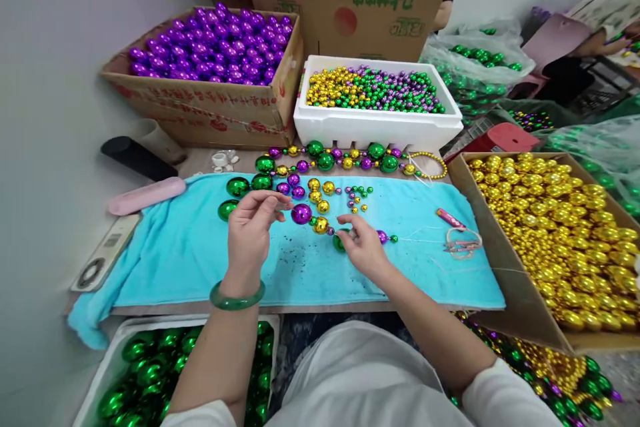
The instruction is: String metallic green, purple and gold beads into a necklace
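The grip of the left hand [249,230] is pinched together at the thread end of a bead strand [321,225], by its purple bead; the grip of the right hand [364,247] is closed around a green bead farther along. The strand stretches between them over a turquoise towel [190,240] on the table [194,165]. Loose beads [299,193] sit near at twelve o'clock, scissors [463,245] at three, a white foam box [380,127] at one, a purple-filled carton [200,107] at eleven.
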### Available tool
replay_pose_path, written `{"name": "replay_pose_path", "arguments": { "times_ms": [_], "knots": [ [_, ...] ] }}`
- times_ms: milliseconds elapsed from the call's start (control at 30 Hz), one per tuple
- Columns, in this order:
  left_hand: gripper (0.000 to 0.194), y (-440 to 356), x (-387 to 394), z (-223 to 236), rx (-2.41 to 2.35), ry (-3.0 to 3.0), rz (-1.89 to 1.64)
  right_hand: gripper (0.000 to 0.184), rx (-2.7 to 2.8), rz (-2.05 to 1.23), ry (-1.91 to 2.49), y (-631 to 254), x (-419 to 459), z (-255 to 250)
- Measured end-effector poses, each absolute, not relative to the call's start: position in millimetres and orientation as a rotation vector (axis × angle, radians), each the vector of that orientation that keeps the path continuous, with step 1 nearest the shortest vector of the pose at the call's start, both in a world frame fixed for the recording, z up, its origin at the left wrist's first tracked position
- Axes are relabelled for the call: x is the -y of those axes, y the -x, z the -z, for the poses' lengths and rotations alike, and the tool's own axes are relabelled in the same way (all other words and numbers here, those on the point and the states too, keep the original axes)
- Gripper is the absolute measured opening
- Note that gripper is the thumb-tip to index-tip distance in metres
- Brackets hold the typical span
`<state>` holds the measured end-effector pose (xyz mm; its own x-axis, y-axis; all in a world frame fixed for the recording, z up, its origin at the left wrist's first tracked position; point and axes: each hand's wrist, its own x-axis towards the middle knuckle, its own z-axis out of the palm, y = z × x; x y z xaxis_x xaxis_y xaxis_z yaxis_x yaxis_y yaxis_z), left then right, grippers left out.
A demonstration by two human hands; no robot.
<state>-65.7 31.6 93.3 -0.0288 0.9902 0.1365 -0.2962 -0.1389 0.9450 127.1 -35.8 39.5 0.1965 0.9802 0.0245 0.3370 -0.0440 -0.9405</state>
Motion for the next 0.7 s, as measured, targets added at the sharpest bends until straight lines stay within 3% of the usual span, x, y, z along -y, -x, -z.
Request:
{"name": "replay_pose_path", "arguments": {
  "times_ms": [100, 267, 533, 700],
  "knots": [
    [0.018, 69.9, -31.2, -102.6, -0.930, -1.139, -1.461, 0.022, 1.500, -0.720, 1.404, -115.6, 24.7, -55.0],
    [0.018, 73.2, -23.1, -119.3, -0.924, -1.160, -1.573, 0.021, 1.720, -0.723, 1.193, -86.3, 7.8, -65.5],
    [0.016, 92.4, -21.9, -119.7, -0.957, -1.012, -1.845, 0.027, 1.987, -0.769, 1.361, -70.3, 9.4, -67.2],
    [0.021, 97.8, -23.6, -112.5, -0.960, -0.997, -1.922, 0.018, 2.021, -0.787, 1.407, -69.7, 11.9, -72.7]
  ]
}}
